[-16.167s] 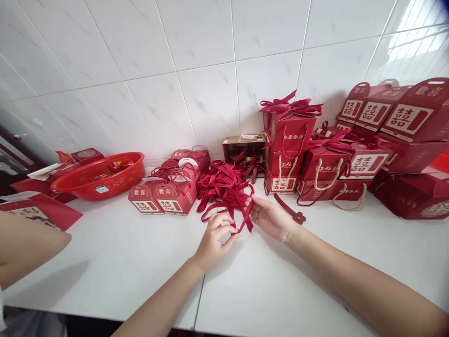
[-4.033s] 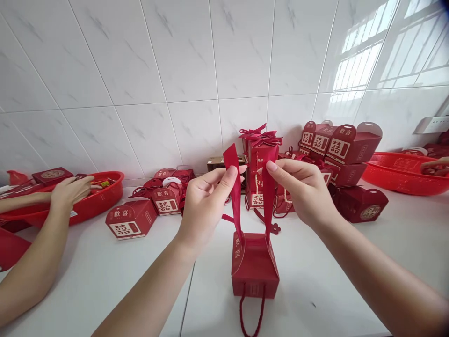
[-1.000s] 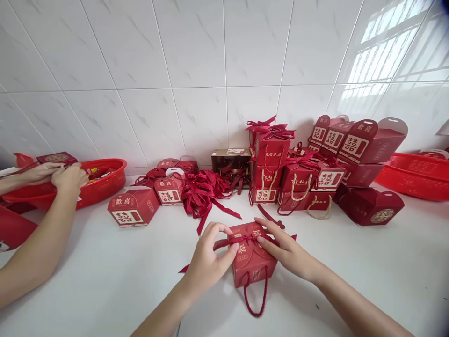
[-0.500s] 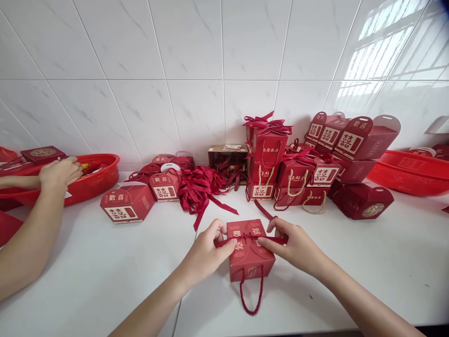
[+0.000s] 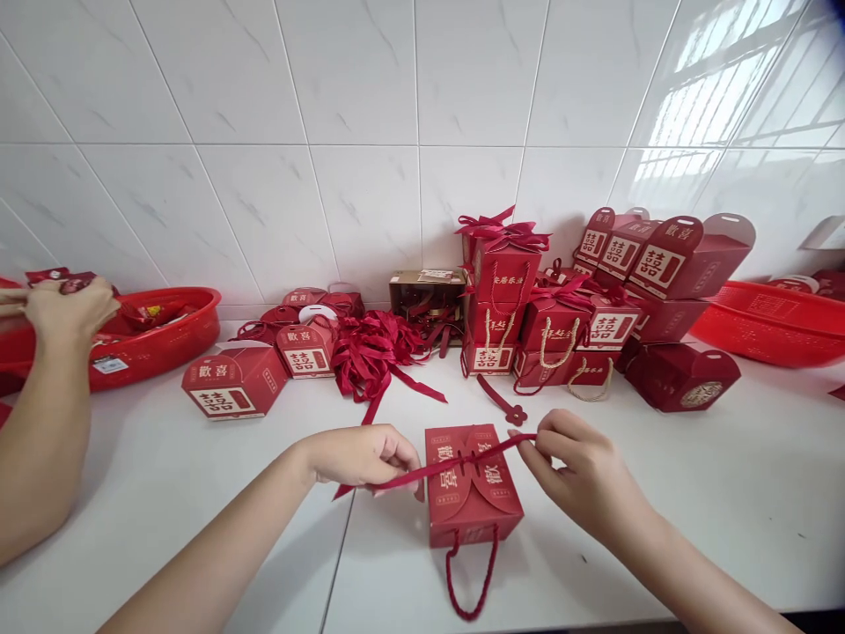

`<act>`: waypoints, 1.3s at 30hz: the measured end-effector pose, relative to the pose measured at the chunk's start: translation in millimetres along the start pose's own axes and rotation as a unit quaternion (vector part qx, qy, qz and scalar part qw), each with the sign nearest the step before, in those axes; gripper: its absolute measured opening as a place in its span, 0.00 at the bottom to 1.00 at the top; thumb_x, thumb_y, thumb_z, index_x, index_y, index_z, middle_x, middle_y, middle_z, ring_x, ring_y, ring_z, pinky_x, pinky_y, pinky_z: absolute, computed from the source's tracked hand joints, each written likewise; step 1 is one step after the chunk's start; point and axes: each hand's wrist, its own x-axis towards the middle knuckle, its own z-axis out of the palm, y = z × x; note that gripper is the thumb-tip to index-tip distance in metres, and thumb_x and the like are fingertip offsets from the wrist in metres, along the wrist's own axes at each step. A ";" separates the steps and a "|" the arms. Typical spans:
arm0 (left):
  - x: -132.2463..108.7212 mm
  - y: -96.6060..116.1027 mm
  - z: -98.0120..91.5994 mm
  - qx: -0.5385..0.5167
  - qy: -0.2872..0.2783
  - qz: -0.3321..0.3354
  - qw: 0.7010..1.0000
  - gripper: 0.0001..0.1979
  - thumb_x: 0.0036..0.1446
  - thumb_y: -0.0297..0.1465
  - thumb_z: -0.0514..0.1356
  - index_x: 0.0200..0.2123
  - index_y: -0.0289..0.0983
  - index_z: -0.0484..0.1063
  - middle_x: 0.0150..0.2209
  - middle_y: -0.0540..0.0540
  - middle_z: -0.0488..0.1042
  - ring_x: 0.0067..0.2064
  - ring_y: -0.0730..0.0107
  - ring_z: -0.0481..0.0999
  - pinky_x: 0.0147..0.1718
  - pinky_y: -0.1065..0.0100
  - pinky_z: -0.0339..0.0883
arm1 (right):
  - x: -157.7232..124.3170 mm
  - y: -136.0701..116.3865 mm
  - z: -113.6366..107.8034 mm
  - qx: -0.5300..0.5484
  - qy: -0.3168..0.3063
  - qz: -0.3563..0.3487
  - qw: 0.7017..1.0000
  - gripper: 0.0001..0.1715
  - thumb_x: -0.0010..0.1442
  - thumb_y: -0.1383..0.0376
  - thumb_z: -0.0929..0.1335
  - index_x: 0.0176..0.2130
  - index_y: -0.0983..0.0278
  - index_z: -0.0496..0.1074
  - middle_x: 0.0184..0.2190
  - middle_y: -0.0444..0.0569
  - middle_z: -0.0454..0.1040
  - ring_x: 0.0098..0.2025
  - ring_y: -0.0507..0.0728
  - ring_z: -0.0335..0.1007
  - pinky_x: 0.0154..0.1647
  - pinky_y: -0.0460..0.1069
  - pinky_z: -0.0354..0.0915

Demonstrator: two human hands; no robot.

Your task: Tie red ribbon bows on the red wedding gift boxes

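Observation:
A small red gift box (image 5: 472, 502) with gold characters on its lid stands on the table between my hands. One red rope handle (image 5: 473, 608) hangs down its near side. A red ribbon (image 5: 455, 467) runs across the lid through the slots at the centre and is crossed there. My left hand (image 5: 370, 458) is closed on the ribbon's left end, which trails past the fingers. At the right, my right hand (image 5: 568, 449) pinches the other end, drawn out above the box. Just behind the box lies a dark red strip with a flower-shaped end (image 5: 511, 409).
A heap of red ribbons (image 5: 376, 352) lies behind my left hand, beside red boxes (image 5: 238, 379). Stacked gift boxes (image 5: 505, 282) with bows stand by the wall. Red basins (image 5: 158, 339) sit at both sides. A co-worker's hands (image 5: 69, 308) hold something red at far left.
My hands have moved apart from the lid, pulling the ribbon outward. The flower-ended strip now lies uncovered behind the box. The co-worker's hand has lifted out of the left basin.

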 end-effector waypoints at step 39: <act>32.2 7.2 53.4 0.159 0.334 0.372 0.851 0.12 0.56 0.22 0.57 0.32 0.39 0.80 0.37 0.45 0.70 0.28 0.78 0.71 0.25 0.75 0.65 | 50.4 -35.2 7.2 0.229 -0.334 0.210 0.890 0.06 0.45 0.69 0.65 0.21 0.64 0.61 0.29 0.42 0.64 0.27 0.48 0.57 0.26 0.44 0.54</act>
